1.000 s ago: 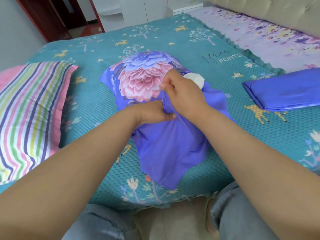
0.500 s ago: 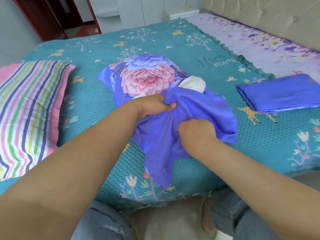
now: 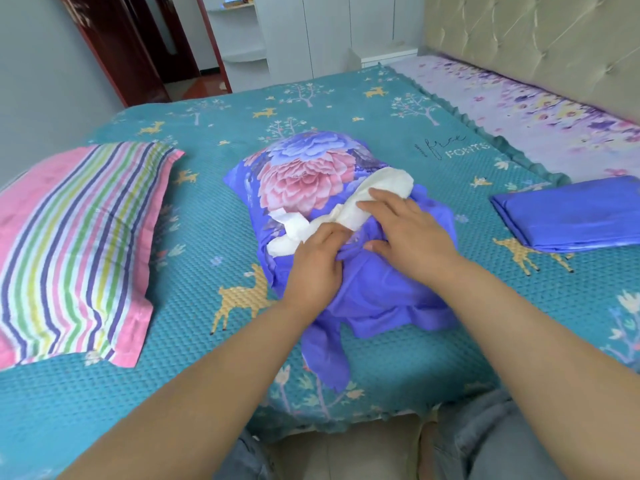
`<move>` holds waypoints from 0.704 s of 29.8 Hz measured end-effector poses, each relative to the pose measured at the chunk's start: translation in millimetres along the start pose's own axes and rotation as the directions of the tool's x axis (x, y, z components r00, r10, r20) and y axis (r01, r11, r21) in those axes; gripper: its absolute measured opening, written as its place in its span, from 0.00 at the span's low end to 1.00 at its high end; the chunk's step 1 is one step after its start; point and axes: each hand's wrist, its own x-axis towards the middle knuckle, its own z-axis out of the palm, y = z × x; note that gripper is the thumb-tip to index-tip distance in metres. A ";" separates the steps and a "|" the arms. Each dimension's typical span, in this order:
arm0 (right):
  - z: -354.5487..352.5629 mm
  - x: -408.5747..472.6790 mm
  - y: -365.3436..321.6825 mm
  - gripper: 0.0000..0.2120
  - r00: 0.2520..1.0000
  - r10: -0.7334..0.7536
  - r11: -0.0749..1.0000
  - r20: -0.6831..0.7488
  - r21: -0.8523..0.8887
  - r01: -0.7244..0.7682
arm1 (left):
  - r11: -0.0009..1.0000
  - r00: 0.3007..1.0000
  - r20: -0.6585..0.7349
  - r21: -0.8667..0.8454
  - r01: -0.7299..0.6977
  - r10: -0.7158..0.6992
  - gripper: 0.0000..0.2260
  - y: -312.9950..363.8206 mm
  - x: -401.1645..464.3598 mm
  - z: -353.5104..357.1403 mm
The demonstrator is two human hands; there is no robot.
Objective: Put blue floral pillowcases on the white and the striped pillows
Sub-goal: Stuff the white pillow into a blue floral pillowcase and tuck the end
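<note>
A blue floral pillowcase (image 3: 304, 174) lies mid-bed with the white pillow (image 3: 377, 188) partly inside it. A long strip of white pillow sticks out of the open end. My left hand (image 3: 317, 261) grips the bunched blue fabric at the opening, fingers curled, beside the white edge. My right hand (image 3: 405, 226) lies across the opening with fingers extended onto the white pillow and the thumb against the blue cloth. The striped pillow (image 3: 76, 237) lies bare at the left. A second folded blue pillowcase (image 3: 568, 216) rests at the right.
All of this sits on a teal bedspread (image 3: 398, 362) with deer and tree prints. A purple floral sheet (image 3: 540, 109) and a tufted headboard (image 3: 540, 39) are at the far right. White cabinets and a dark door stand behind. My knees are at the bed's near edge.
My right hand rose from the lower blue fabric to the opening, now flat on the white pillow. More white pillow is exposed. My left hand stayed gripping the fabric.
</note>
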 end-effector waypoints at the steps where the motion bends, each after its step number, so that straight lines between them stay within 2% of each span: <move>1: 2.9 1.5 5.8 0.31 0.997 0.008 1.000 0.078 0.009 -0.009 | 0.999 0.998 -0.068 0.039 0.019 -0.016 0.17 -0.3 -3.8 0.4; 4: 11.6 4.0 18.8 0.36 0.982 -0.005 1.000 0.188 0.015 0.002 | 0.977 0.978 -0.164 0.151 0.154 -0.129 0.12 -3.1 -6.4 -1.0; 7: 10.3 5.3 27.9 0.40 0.965 -0.040 0.984 0.258 0.178 -0.007 | 0.953 0.984 -0.044 0.248 0.176 -0.170 0.11 -0.9 -1.1 -3.8; 9: 7.0 5.9 27.2 0.38 0.958 -0.034 0.984 0.284 0.179 -0.018 | 0.947 0.977 0.008 0.250 0.203 -0.212 0.10 2.9 4.2 -10.8; 12: 0.3 7.5 10.3 0.24 0.981 0.010 0.999 0.192 -0.040 -0.003 | 0.925 0.962 0.004 0.275 0.261 -0.273 0.10 6.2 13.1 -29.9; 14: -3.6 8.3 -7.0 0.17 0.992 0.020 0.991 0.121 -0.133 -0.004 | 0.907 0.965 0.024 0.348 0.238 -0.263 0.09 9.4 19.6 -47.2; 18: -7.7 2.5 -30.6 0.20 1.000 -0.016 0.993 -0.002 -0.121 0.015 | 0.875 0.957 0.047 0.418 0.242 -0.287 0.06 4.5 33.9 -84.5; 19: -3.5 3.1 -32.9 0.21 1.000 -0.017 0.991 0.002 -0.132 0.017 | 0.873 0.949 0.088 0.426 0.238 -0.302 0.05 -3.4 33.6 -91.4; 21: 7.5 5.1 -36.2 0.22 0.998 -0.026 0.986 0.050 -0.162 0.034 | 0.878 0.935 0.218 0.452 0.156 -0.279 0.11 -18.0 25.0 -99.8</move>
